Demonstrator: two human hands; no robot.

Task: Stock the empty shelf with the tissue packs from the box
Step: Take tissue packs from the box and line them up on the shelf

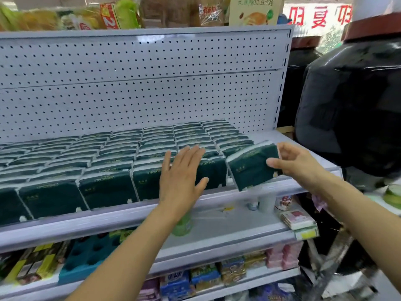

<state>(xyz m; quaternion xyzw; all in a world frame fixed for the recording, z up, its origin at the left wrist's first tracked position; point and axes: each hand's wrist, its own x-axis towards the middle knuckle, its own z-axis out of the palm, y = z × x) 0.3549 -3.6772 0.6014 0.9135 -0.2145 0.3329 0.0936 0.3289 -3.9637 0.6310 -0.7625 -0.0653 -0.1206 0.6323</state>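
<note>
Rows of dark green tissue packs point(104, 161) stand upright across the grey metal shelf point(238, 192), filling it from the left edge almost to the right end. My left hand point(181, 177) lies flat with straight fingers against the front packs near the right end of the rows. My right hand point(297, 164) pinches one more dark green tissue pack point(249, 165), tilted, just above the shelf's front rail at the gap on the right. The box is not in view.
A white pegboard back panel point(141, 83) rises behind the packs. Large dark jars point(351, 101) stand close on the right. Lower shelves point(217, 235) hold a green bottle point(182, 224), small cartons and snack packets. Packaged goods sit on top of the unit.
</note>
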